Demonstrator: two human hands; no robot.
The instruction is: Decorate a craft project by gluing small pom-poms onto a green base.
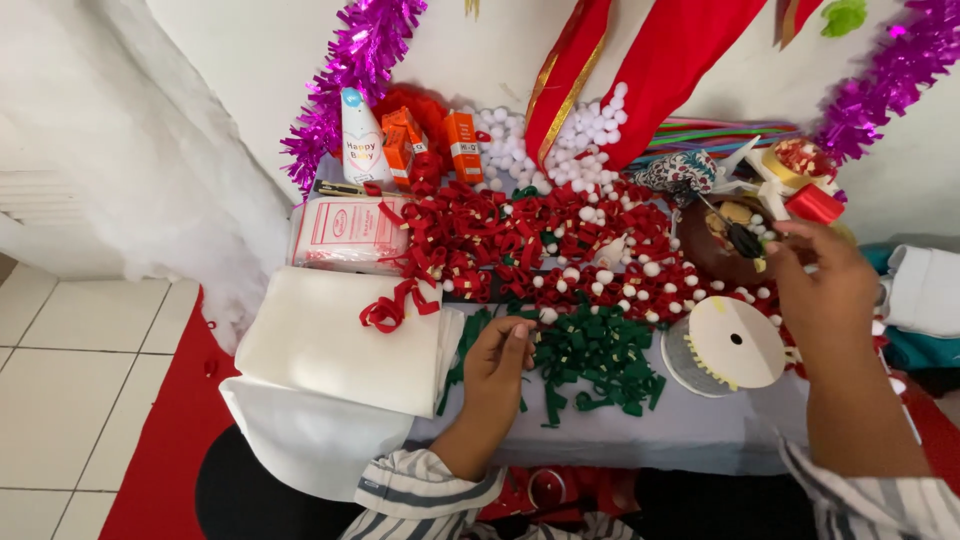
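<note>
My left hand rests on the table at the left edge of a pile of green ribbon loops, fingertips pinched on one green piece. My right hand is raised at the right, fingers closed near black-handled scissors that lie over a brown bowl; whether it grips them I cannot tell. Behind the green pile spreads a heap of red ribbon loops mixed with white pompoms. A flat spool of ribbon lies between my hands.
Folded white fabric with a red ribbon bow covers the table's left. A plastic packet, orange boxes and a cone party hat stand behind. Purple tinsel and red cloth hang on the wall. Ribbon rolls sit at right.
</note>
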